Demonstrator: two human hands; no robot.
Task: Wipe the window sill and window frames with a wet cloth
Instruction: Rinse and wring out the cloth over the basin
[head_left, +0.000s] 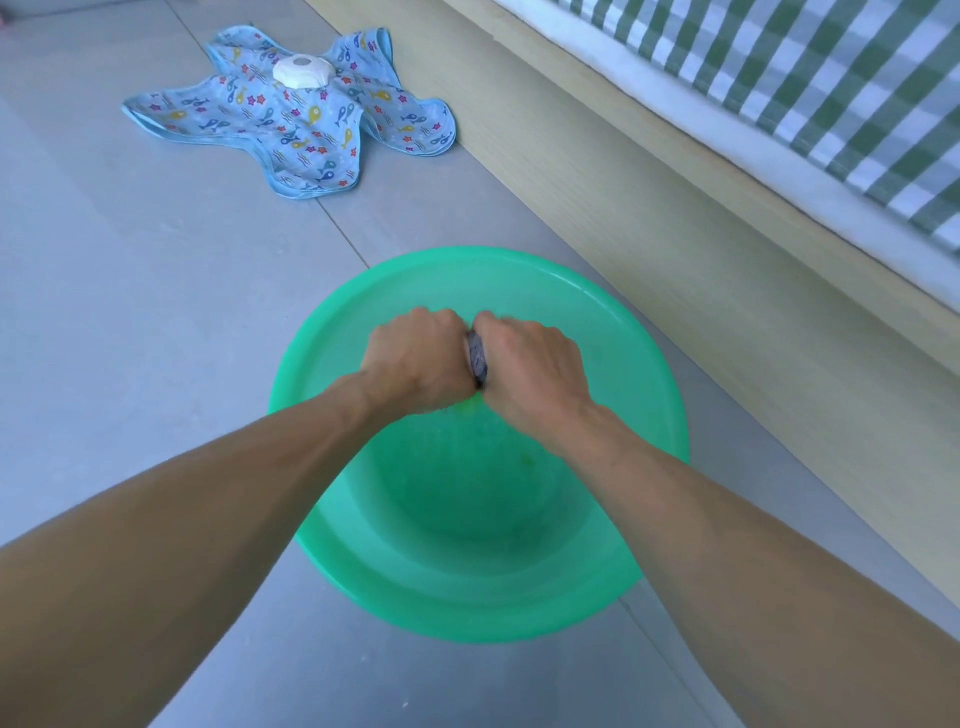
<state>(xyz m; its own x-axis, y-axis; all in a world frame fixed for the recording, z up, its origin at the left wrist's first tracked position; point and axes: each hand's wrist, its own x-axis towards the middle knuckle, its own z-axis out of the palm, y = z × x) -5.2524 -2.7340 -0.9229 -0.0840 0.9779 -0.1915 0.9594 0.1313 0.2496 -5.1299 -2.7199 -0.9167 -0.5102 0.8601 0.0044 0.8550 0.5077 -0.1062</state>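
Note:
A round green plastic basin (613, 566) stands on the grey tiled floor right below me. Over its far half both my hands are clenched side by side around a small grey cloth (477, 359); only a narrow strip of it shows between them. My left hand (415, 358) grips the cloth's left end and my right hand (530, 366) grips its right end, knuckles up. Whether the basin holds water is hard to tell.
A blue star-shaped fabric mat (291, 119) printed with fish lies on the floor at the far left, with a white round cap (300, 71) at its centre. A pale wooden bed frame (675, 218) with green checked bedding (810, 88) runs along the right side.

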